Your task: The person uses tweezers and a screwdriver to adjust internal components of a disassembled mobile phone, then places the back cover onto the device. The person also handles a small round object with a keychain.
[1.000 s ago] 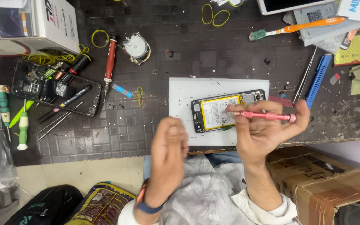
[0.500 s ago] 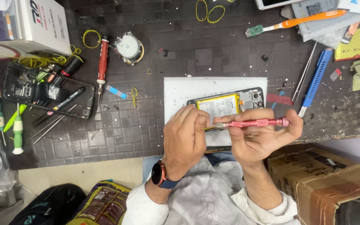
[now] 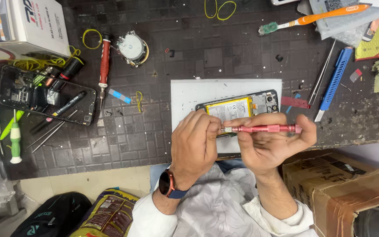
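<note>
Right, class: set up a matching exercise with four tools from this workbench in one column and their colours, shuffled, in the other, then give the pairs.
Things:
1. screwdriver held in the right hand
2. toothbrush
3. flat pry tool
4. screwdriver by the round part

Colours:
A. blue
B. red
C. pink
D. orange

Pairs: 1-C, 2-D, 3-A, 4-B

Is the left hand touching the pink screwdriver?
Touching. The head view shows the left hand's fingertips pinching the tip end of the pink screwdriver, held by the right hand.
</note>
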